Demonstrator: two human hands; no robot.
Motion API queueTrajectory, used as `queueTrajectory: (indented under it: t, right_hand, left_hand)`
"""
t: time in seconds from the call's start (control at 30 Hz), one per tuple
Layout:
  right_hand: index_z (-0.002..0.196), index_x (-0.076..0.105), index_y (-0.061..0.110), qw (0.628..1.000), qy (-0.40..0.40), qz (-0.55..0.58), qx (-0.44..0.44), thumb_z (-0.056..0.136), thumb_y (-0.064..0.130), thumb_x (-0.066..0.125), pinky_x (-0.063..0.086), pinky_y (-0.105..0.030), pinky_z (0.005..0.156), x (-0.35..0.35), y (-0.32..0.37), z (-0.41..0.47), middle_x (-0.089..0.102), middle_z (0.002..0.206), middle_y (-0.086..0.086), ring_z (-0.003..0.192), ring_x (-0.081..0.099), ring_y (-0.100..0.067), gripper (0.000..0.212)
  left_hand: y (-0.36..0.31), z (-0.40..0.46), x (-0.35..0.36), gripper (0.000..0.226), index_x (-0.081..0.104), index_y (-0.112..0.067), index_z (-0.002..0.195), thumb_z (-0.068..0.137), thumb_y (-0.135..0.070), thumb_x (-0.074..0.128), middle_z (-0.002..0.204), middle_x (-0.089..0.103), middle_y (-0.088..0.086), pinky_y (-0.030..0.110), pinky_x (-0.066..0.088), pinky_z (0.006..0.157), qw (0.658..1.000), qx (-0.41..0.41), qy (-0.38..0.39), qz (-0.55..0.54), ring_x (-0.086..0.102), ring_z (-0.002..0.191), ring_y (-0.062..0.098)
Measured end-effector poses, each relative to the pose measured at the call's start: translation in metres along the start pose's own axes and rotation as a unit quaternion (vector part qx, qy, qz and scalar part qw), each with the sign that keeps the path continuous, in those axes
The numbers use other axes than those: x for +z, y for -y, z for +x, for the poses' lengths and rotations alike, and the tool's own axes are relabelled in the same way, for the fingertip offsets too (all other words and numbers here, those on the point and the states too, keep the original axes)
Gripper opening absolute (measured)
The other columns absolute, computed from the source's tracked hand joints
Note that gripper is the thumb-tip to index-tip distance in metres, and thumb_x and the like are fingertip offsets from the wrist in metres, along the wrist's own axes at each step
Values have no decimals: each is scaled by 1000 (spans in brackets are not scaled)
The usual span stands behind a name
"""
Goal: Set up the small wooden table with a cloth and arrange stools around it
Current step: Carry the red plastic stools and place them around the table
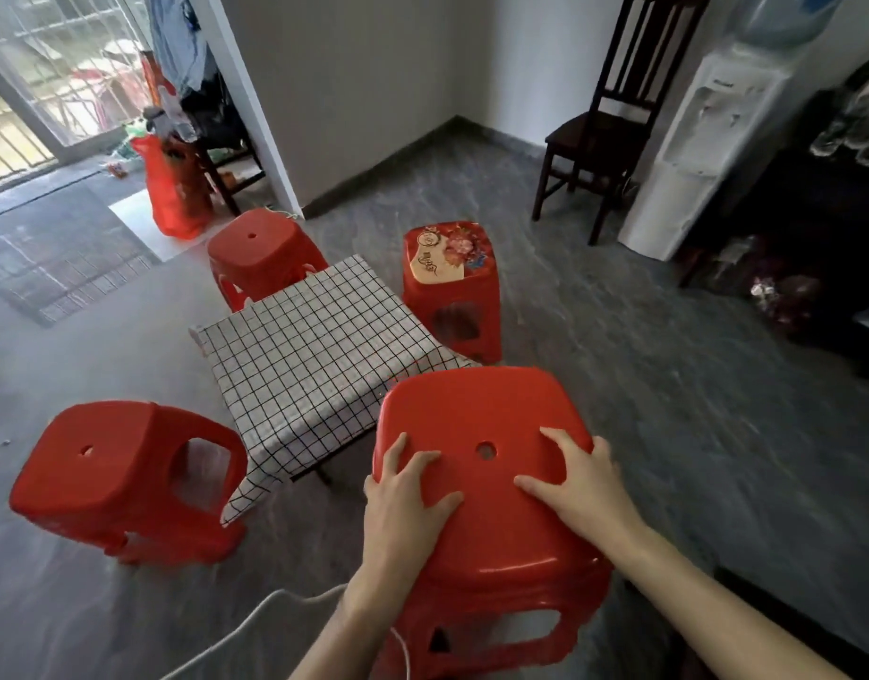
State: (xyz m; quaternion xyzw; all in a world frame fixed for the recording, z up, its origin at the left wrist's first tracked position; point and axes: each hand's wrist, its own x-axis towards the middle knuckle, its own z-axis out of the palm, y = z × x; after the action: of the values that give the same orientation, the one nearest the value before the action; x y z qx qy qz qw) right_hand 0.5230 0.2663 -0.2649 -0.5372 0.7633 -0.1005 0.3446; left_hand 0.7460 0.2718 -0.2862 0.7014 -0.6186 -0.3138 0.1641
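A low table sits mid-floor, covered by a white cloth with a black grid (315, 346); one dark leg shows under its near edge. Red plastic stools stand around it: one at the far left corner (261, 242), one with a flowered top at the far right (449, 257), one at the near left (108, 463). The nearest red stool (486, 414) is right below me at the table's near right corner. My left hand (408, 493) and my right hand (570, 478) rest flat on its seat, fingers spread either side of the centre hole.
A dark wooden chair (594, 135) stands by the back wall beside a white water dispenser (692, 139). A red bag (177, 188) lies near the balcony door on the left. Dark furniture fills the right edge. A white cord (256, 625) trails over the grey floor.
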Motion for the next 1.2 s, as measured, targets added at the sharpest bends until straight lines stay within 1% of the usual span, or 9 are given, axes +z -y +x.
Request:
queueTrajectory:
  t: [0.13,0.23,0.43,0.53,0.7,0.8,1.03,1.13,1.2]
  right_hand:
    - [138,37,42,1000,13,6,27,70,59,76,39,-40,108,42,-9,39,23,140,-8,128,41,-30,81]
    - [138,39,42,999,20,7,34,67,57,78,39,-38,107,79,-17,74,23,138,-5,126,42,-29,82]
    - [145,33,35,999,18,3,48,64,51,83,36,-43,110,168,-55,141,24,142,-9,131,37,-30,96]
    - [147,29,35,998,19,6,55,65,47,84,35,-44,109,210,-78,164,23,145,-12,133,36,-32,100]
    - [153,18,31,997,28,31,63,72,34,84,29,-35,111,265,-104,189,14,151,-18,134,35,-33,104]
    - [153,15,33,997,34,43,56,75,31,82,30,-36,111,291,-114,199,8,152,-18,133,35,-33,103]
    - [146,15,47,998,48,15,42,80,29,75,40,-43,107,339,-130,202,2,147,-12,124,43,-39,91]
    - [146,7,48,994,106,-11,38,80,21,73,43,-42,105,335,-123,212,-1,143,-11,117,49,-38,97]
    - [149,7,48,984,167,-43,34,81,20,70,45,-38,103,322,-118,217,4,140,-11,115,52,-35,97]
  left_hand:
    - [41,30,34,53,53,-48,122,74,-48,76,156,17,-19,42,42,101,999,-24,13,-23,32,133,31]
    - [73,52,62,51,55,-48,119,74,-46,78,155,19,-19,38,41,97,998,-39,7,-39,33,131,27]
    - [146,94,127,51,57,-44,113,68,-43,82,149,23,-20,31,39,94,994,-90,12,-66,37,126,24]
    - [180,110,162,50,56,-43,112,69,-42,82,148,22,-21,34,42,94,993,-98,20,-60,36,126,23]
    - [227,139,203,51,59,-40,112,68,-35,84,148,27,-15,45,44,100,995,-79,34,-50,36,129,26]
    - [249,156,213,52,61,-38,114,68,-34,85,148,27,-13,45,42,103,996,-63,42,-43,37,129,28]
    - [278,183,216,54,58,-34,117,70,-29,84,149,23,-10,45,39,102,996,-37,81,21,35,127,33]
    - [274,196,207,55,53,-31,118,71,-27,83,150,22,-8,51,41,103,991,-42,99,78,31,131,40]
    - [268,198,203,54,51,-28,122,76,-20,78,154,22,-4,53,33,110,984,-48,101,141,24,138,44]
